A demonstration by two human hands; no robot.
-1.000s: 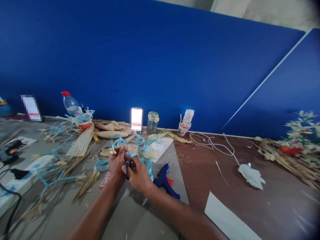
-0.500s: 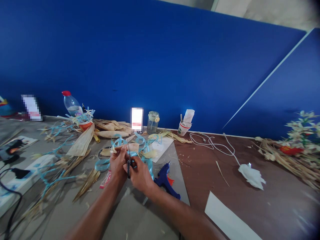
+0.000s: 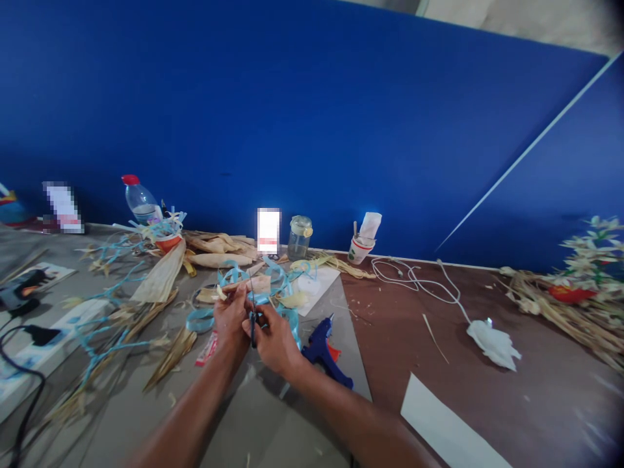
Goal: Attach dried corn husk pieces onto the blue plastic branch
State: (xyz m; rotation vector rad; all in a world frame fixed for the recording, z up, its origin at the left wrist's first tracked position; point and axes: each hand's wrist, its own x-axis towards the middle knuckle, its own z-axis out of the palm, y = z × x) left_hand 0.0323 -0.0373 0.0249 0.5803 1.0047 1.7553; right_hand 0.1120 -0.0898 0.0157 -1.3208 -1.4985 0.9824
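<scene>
Both hands meet over the middle of the table. My left hand (image 3: 229, 320) pinches a small pale piece of dried husk (image 3: 221, 293) at its fingertips. My right hand (image 3: 274, 339) is closed around dark scissors (image 3: 252, 318), whose thin blades point up and away between the two hands. Curls of light blue ribbon (image 3: 273, 276) lie just beyond the fingers, over a tan husk strip (image 3: 258, 285).
A blue glue gun (image 3: 324, 352) lies right of my right hand. Dried husks (image 3: 158, 279), a plastic bottle (image 3: 139, 201), a glass jar (image 3: 299, 238), a paper cup (image 3: 359, 248), a white cable (image 3: 414, 281), white paper (image 3: 448, 429) and a straw flower bundle (image 3: 570, 305) surround them. A blue wall stands behind.
The hands have stayed together with only slight shifts; the view has drifted a little, so everything sits marginally to the right and higher.
</scene>
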